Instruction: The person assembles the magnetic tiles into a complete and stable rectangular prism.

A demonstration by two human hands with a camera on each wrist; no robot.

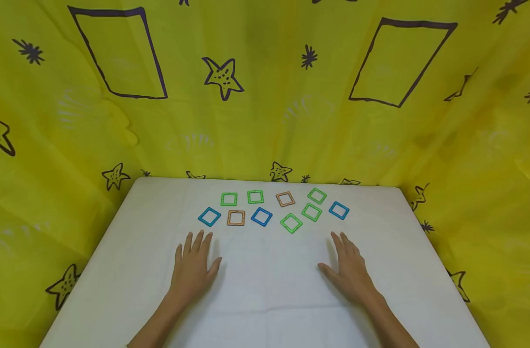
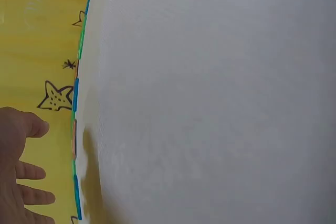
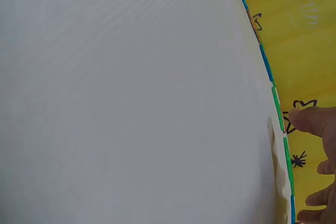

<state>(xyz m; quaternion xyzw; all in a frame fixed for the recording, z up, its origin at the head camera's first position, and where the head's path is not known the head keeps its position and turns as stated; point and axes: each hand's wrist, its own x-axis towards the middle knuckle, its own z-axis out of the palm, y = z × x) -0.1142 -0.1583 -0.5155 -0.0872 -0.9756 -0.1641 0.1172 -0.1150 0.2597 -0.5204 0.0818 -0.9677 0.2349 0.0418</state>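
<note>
Square plastic frames in blue, green and orange lie flat in two loose rows on the white table. My left hand (image 1: 193, 268), fingers spread and holding nothing, is nearest a blue square frame (image 1: 209, 217) and an orange square frame (image 1: 236, 218). Across from it, my right hand (image 1: 349, 270) also has its fingers extended and holds nothing. Ahead of its fingertips are a blue square frame (image 1: 339, 210) and a green square frame (image 1: 291, 223). Another blue square frame (image 1: 262, 216) lies near the middle. Both wrist views show the squares edge-on beyond the hands.
The white table (image 1: 265, 285) has its far edge against a yellow curtain (image 1: 265, 121) printed with dark stars and outlined shapes. More green squares (image 1: 229, 199) and an orange square (image 1: 285, 198) make up the back row.
</note>
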